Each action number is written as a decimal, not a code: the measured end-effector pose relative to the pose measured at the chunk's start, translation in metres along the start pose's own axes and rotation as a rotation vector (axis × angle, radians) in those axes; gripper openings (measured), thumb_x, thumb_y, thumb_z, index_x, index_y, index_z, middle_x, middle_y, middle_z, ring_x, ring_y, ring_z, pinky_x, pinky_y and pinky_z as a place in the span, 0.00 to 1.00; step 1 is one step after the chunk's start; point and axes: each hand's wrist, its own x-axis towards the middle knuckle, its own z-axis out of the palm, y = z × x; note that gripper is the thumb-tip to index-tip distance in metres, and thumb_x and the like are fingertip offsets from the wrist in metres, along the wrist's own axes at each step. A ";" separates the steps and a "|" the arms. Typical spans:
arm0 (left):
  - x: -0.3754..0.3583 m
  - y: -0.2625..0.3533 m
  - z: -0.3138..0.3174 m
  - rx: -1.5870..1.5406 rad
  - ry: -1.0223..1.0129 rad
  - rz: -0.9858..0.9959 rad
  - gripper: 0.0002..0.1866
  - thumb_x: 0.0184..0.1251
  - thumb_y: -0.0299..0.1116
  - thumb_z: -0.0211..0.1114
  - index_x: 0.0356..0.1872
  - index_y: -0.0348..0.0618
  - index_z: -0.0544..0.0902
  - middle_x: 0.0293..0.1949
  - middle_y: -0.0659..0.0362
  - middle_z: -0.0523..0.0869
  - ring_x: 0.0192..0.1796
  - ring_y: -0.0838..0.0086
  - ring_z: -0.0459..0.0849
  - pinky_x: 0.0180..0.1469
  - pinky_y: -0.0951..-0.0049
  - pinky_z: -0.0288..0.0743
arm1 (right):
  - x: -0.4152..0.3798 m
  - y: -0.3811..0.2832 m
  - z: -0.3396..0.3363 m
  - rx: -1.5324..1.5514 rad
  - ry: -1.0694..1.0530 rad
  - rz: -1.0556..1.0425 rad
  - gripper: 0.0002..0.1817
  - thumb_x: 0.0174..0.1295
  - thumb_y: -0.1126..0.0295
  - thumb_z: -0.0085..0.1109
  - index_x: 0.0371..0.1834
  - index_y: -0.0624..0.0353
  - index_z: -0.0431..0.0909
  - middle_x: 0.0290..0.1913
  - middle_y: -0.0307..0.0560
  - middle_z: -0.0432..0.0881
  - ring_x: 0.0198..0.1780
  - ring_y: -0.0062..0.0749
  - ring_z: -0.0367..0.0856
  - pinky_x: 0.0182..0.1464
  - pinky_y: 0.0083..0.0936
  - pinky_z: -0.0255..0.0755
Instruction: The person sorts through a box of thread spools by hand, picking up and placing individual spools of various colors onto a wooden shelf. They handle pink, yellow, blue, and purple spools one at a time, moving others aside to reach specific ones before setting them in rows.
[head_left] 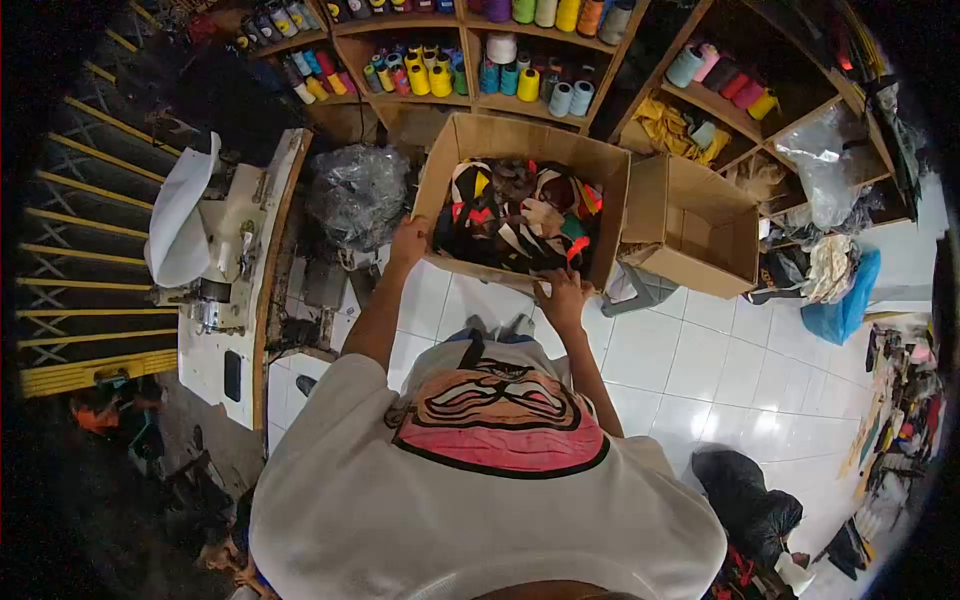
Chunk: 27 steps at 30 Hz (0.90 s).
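Observation:
A large open cardboard box (527, 140) stands in front of me, filled with fabric scraps (520, 215) in black, cream, red and other colours. My left hand (408, 243) grips its near left corner. Over the near rim, right of the middle, my right hand (565, 297) hooks its fingers, with the fingertips beside the scraps. The undersides of both hands' grips are hidden. Touching or nearly touching the right side of this box is a smaller open cardboard box (708, 240).
Shelves (470, 100) of thread cones run behind the boxes. To the left is a sewing machine (225, 250) on a white table (215, 375), with a phone (232, 376). Clear plastic (360, 195) lies left of the box; a grey stool (645, 290) is partly under it. Black bags (745, 500) lie lower right.

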 end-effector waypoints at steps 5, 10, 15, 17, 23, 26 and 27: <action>0.003 0.092 -0.023 0.660 -0.154 -0.210 0.21 0.58 0.32 0.62 0.55 0.53 0.77 0.66 0.51 0.63 0.65 0.49 0.66 0.58 0.40 0.68 | 0.002 0.005 -0.003 0.032 -0.056 -0.023 0.13 0.56 0.57 0.64 0.43 0.46 0.82 0.44 0.39 0.79 0.56 0.40 0.71 0.56 0.57 0.54; -0.001 0.106 -0.023 0.813 -0.124 -0.065 0.21 0.62 0.41 0.61 0.58 0.54 0.76 0.74 0.51 0.52 0.75 0.49 0.50 0.62 0.26 0.55 | -0.001 0.004 -0.002 0.041 -0.100 -0.045 0.15 0.58 0.56 0.62 0.45 0.49 0.81 0.47 0.40 0.78 0.57 0.42 0.70 0.58 0.63 0.53; 0.003 0.113 -0.015 0.719 -0.107 0.149 0.21 0.63 0.41 0.61 0.57 0.52 0.78 0.72 0.49 0.56 0.75 0.53 0.54 0.64 0.29 0.56 | 0.000 -0.001 -0.003 0.019 -0.020 -0.028 0.11 0.55 0.58 0.65 0.41 0.43 0.83 0.44 0.36 0.80 0.58 0.39 0.71 0.57 0.54 0.52; 0.005 0.122 -0.016 0.591 -0.087 0.093 0.18 0.63 0.40 0.61 0.55 0.51 0.80 0.69 0.51 0.65 0.71 0.55 0.62 0.65 0.34 0.56 | 0.004 -0.002 -0.003 -0.009 -0.091 0.015 0.13 0.55 0.57 0.65 0.43 0.43 0.82 0.46 0.35 0.80 0.58 0.38 0.71 0.56 0.60 0.53; -0.001 0.157 -0.014 0.329 -0.026 0.366 0.20 0.66 0.42 0.60 0.58 0.52 0.79 0.69 0.54 0.67 0.71 0.54 0.64 0.70 0.45 0.55 | 0.024 -0.031 -0.020 0.337 -0.058 0.061 0.24 0.53 0.65 0.66 0.55 0.50 0.74 0.52 0.45 0.79 0.56 0.47 0.73 0.58 0.50 0.64; -0.006 0.191 -0.019 0.104 -0.137 0.261 0.23 0.70 0.42 0.58 0.64 0.47 0.73 0.72 0.52 0.63 0.73 0.52 0.61 0.71 0.48 0.56 | 0.042 -0.059 -0.017 0.713 0.005 0.098 0.30 0.56 0.78 0.59 0.64 0.53 0.68 0.59 0.50 0.74 0.60 0.44 0.73 0.60 0.35 0.67; -0.006 0.188 -0.014 0.009 -0.137 0.242 0.24 0.71 0.42 0.57 0.65 0.47 0.71 0.72 0.51 0.62 0.73 0.52 0.61 0.71 0.49 0.56 | 0.045 -0.068 -0.013 0.912 0.022 0.118 0.31 0.56 0.80 0.57 0.66 0.53 0.67 0.60 0.50 0.73 0.61 0.42 0.72 0.61 0.34 0.67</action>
